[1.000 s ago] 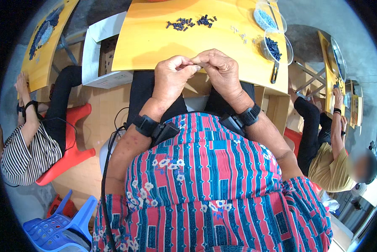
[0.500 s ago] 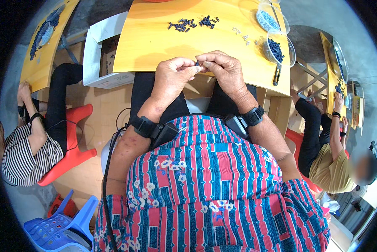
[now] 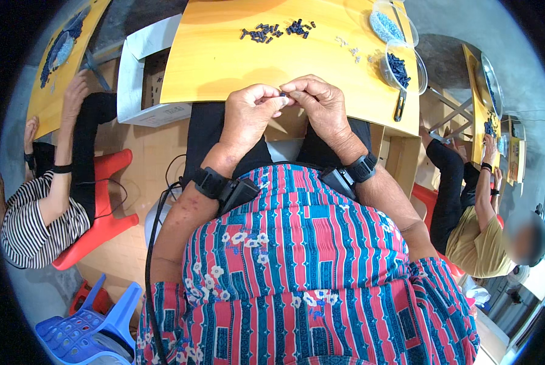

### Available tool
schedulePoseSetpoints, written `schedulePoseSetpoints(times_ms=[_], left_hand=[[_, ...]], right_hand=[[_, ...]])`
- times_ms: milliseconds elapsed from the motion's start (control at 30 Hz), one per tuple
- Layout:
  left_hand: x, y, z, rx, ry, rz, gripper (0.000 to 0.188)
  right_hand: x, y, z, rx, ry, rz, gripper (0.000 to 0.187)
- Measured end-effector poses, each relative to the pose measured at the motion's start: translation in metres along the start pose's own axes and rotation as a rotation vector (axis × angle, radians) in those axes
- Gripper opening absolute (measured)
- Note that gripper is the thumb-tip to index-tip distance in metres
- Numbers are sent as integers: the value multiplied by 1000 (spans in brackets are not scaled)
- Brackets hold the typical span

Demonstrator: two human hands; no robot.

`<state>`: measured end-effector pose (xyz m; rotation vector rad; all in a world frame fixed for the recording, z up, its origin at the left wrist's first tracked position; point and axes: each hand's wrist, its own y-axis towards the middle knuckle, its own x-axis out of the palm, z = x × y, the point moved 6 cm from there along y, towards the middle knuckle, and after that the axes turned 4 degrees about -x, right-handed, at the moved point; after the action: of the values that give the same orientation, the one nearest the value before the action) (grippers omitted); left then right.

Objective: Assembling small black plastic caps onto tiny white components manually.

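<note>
My left hand [image 3: 245,117] pinches a small dark piece [image 3: 282,95] between thumb and fingertips, just off the near edge of the yellow table [image 3: 224,67]. Thumb and fingers of my right hand [image 3: 322,104] are pressed together right beside that piece; what they grip is hidden. Farther up the tabletop lie two loose clusters of small dark tubular parts, a left cluster [image 3: 261,33] and a right cluster [image 3: 298,28]. A few tiny pale pieces [image 3: 355,55] are scattered to their right.
At the table's right side are a clear tub of dark parts [image 3: 398,68], a tub of light-blue bits [image 3: 385,27] and a black-handled tool [image 3: 400,106]. An open white box [image 3: 163,114] stands left. Co-workers sit on both sides; a blue plastic stool [image 3: 72,337] is lower left.
My hands stay together at the table edge, with only slight finger movement. The co-worker at left has raised one hand toward their table. The whole view has shifted slightly.
</note>
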<state>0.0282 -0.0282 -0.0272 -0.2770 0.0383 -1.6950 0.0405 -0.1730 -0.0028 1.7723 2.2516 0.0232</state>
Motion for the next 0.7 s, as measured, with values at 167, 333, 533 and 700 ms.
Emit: schedulePoseSetpoints(times_ms=[167, 333, 533, 700], left_hand=[[-3, 0, 1, 0, 65, 3, 14], [1, 1, 9, -22, 169, -20, 14], [1, 2, 9, -26, 189, -16, 14], [4, 3, 6, -45, 161, -77, 14]], right_hand=[[0, 0, 1, 51, 29, -34, 14], [-7, -2, 10, 198, 187, -30, 15], [-8, 2, 13, 301, 259, -39, 18], [-10, 4, 10, 316, 245, -42, 18]])
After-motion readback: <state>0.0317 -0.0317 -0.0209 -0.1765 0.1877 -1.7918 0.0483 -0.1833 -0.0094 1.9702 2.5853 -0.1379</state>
